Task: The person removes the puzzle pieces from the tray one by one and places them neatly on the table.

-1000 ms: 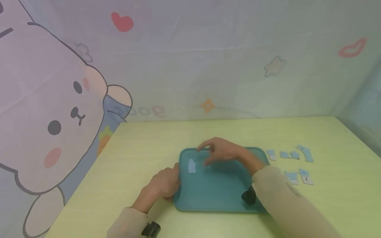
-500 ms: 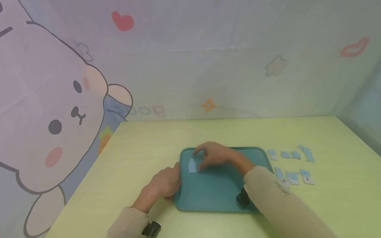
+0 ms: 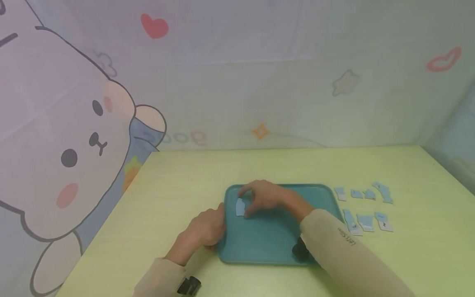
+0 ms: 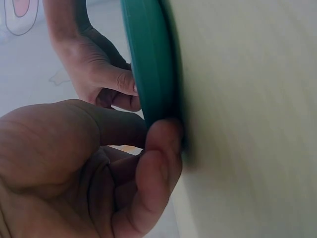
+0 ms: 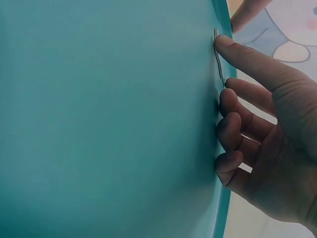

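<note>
My left hand grips the left rim of a teal tray. In the left wrist view, the left fingers curl around that rim from below. A small pale-blue jigsaw piece lies near the tray's upper left corner. Over the tray, my right hand reaches across and pinches the piece. Seen edge-on in the right wrist view, the jigsaw piece has the thumb at one end and the forefinger at the other. The remaining right fingers bend loosely near the tray's surface.
Right of the tray, several loose blue-and-white jigsaw pieces lie in two rough rows on the pale yellow table. A printed cloth with a cartoon animal hangs behind and left of the table.
My right hand has moved left and slightly down to the piece, its thumb and forefinger now at that piece. The left hand keeps its place on the tray rim.
</note>
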{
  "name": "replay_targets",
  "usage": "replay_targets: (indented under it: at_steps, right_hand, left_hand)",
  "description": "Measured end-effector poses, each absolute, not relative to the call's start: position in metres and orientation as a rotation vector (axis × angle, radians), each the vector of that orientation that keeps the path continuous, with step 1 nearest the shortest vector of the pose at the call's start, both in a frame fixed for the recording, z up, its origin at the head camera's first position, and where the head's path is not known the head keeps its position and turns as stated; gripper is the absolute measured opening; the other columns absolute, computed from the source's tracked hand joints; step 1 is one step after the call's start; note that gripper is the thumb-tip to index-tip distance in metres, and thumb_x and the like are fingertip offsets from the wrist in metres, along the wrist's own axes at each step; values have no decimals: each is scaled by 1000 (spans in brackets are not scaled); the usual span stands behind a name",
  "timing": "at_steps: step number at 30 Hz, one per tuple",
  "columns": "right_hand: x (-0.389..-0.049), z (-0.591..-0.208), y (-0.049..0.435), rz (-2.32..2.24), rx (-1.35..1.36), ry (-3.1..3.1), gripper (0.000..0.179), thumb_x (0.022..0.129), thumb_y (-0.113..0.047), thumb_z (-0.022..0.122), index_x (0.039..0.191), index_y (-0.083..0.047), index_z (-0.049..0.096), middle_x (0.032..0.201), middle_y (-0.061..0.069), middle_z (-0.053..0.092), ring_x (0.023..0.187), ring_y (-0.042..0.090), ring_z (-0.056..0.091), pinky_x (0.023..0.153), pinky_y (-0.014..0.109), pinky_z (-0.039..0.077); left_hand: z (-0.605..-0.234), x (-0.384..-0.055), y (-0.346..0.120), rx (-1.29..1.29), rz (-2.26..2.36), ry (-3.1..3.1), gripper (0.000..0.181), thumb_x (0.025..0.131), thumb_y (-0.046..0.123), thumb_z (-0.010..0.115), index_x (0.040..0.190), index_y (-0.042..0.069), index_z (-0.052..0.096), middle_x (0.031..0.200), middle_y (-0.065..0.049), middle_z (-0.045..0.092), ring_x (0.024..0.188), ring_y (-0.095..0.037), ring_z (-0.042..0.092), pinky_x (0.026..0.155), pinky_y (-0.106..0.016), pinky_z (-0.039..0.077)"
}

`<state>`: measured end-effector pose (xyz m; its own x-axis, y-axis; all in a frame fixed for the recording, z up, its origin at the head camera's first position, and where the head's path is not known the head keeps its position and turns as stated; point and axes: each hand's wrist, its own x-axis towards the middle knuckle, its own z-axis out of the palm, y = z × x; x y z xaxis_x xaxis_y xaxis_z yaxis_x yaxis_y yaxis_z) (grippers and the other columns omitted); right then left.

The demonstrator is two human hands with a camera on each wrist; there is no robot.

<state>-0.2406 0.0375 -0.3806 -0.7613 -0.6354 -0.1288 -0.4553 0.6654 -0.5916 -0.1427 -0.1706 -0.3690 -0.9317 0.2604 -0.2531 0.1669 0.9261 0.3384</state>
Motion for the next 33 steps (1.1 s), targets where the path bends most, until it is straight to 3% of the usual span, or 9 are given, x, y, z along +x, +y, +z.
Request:
replay_targets:
  at_steps: [9,11,14,17,25,28,31,33]
  right_hand:
    - [-235,-377,33,-727,-850,2600,60,83,-28,91,137,-14,69,78,-1,54,73,14,49,70,29,44]
    - [-235,-378,32,-706,-854,2613,59,83,-29,91,137,-15,70,85,0,61,78,15,51,75,30,46]
    - [-235,-379,31,-690,-857,2626,57,84,-30,90,136,-16,70,110,5,71,91,17,54,84,35,49]
    - [-235,-381,32,-689,-878,2640,55,84,-31,90,134,-16,72,132,7,70,101,19,55,92,37,52]
    - [-239,-385,35,-739,-913,2639,54,83,-29,91,132,-14,74,137,7,70,109,17,59,97,36,53]
    - [-241,-387,37,-809,-906,2599,55,82,-24,91,132,-12,73,109,5,75,89,13,58,80,30,52]
    - [-243,-389,40,-881,-887,2556,55,82,-19,90,133,-9,72,78,0,65,68,10,52,63,26,46]
    - [-244,-389,42,-916,-879,2534,56,82,-17,90,134,-7,71,67,-3,58,60,9,49,58,25,43]
  left_hand:
    - [-369,-143,-170,324,454,2802,47,108,8,46,151,-9,39,67,-9,59,42,-15,59,44,-29,47]
    - [-368,-142,-170,325,453,2803,46,108,8,46,150,-9,40,67,-9,59,43,-15,59,44,-29,46]
    - [-367,-142,-170,330,454,2803,47,109,8,45,151,-10,39,68,-9,59,44,-15,58,43,-28,44]
    - [-367,-141,-170,332,448,2803,47,109,9,45,151,-10,39,69,-9,59,44,-15,58,43,-28,44]
    - [-368,-143,-170,337,450,2803,46,108,7,45,151,-10,39,71,-9,59,44,-15,60,44,-29,46]
    - [-369,-143,-170,333,457,2801,46,108,7,45,150,-10,39,70,-9,59,43,-15,60,44,-29,46]
    - [-370,-143,-171,327,463,2802,45,108,7,45,149,-10,40,70,-9,59,43,-15,60,45,-30,46]
    - [-370,-143,-171,319,463,2800,45,108,7,45,149,-9,41,69,-9,59,44,-15,60,45,-30,46]
